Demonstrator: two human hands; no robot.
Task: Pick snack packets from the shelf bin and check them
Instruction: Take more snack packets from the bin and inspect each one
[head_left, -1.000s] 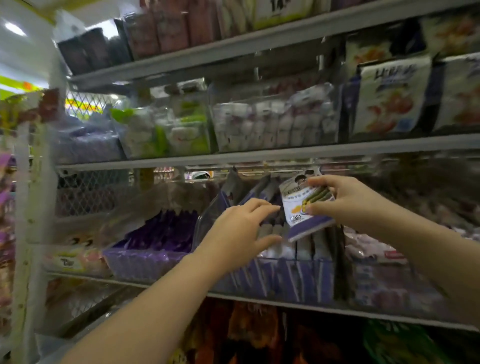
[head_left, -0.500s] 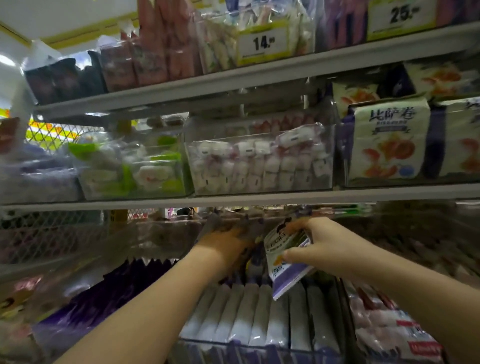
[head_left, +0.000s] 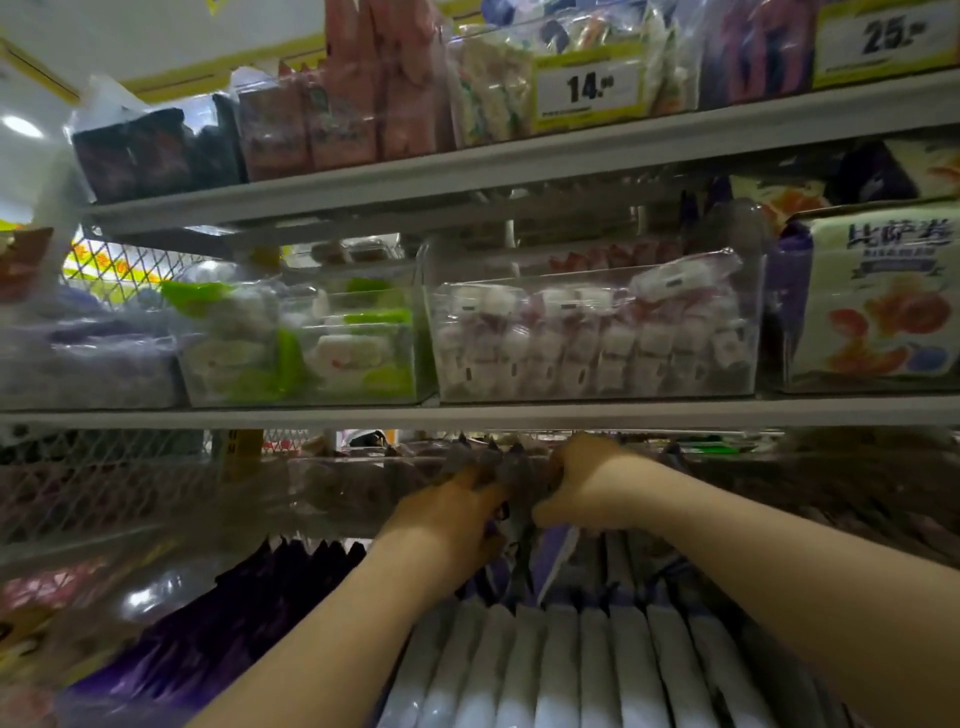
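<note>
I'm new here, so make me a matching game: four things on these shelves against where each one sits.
Things: 1 yellow price tag reading 14; 2 clear plastic bin of pink-and-white packets; 3 row of white snack packets; 4 dark purple packets.
Places: a lower left; b top shelf edge; c between the forearms; d middle shelf.
Pairs: 1-b, 2-d, 3-c, 4-a.
</note>
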